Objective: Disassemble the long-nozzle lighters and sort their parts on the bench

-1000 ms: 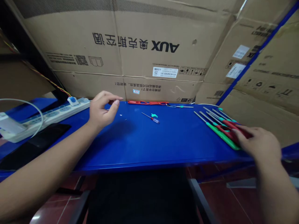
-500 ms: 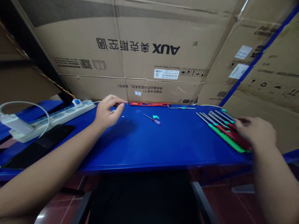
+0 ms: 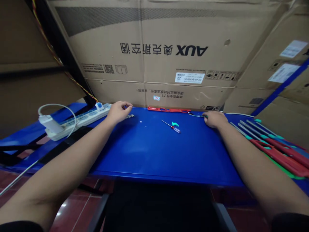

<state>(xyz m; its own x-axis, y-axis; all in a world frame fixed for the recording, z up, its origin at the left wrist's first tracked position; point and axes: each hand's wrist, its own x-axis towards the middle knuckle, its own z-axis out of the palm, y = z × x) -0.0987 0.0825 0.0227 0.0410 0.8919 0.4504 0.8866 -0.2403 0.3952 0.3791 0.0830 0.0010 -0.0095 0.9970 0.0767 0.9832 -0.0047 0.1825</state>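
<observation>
Head view: on the blue tabletop (image 3: 154,154), the narrowly curled left grip (image 3: 118,112) sits just beside a slim metal shaft (image 3: 129,116) lying crosswise; the right grip (image 3: 214,119), hold unclear, touches a thin green-tipped tool (image 3: 197,115).

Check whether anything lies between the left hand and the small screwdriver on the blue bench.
Only small items do: a small metal piece lies just beyond the fingers of the left hand, and a white speck sits farther along the blue bench, short of the small screwdriver.
</observation>
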